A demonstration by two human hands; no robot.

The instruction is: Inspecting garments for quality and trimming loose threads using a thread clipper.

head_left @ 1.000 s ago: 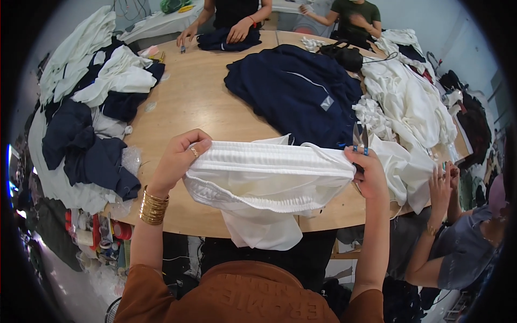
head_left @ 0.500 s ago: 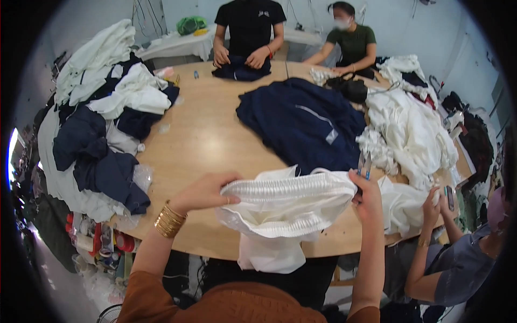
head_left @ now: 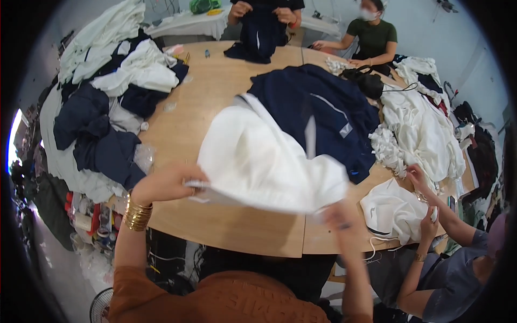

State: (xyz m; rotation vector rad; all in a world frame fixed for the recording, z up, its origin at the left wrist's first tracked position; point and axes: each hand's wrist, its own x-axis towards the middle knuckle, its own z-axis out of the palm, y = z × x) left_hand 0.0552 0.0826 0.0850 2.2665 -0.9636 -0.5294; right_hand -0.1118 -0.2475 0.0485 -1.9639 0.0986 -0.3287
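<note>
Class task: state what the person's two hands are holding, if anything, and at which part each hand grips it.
Both hands hold one white garment: the left hand grips its near left edge, the right hand its near right corner.

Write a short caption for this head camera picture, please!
Two hands, left hand and right hand, spread a white garment above a round wooden table piled with clothes.

White garment (head_left: pixel 264 161), plain, held over near edge of the light tan wooden bench (head_left: pixel 215 107). Navy jacket (head_left: pixel 323 113) mid-bench, thin white stripe and small white label. Left edge: mixed navy and white clothes heap (head_left: pixel 102 107). Right edge: white pile (head_left: pixel 425 134). Gold bangles (head_left: pixel 137 214); rust-orange sleeve (head_left: pixel 145 293).
</note>
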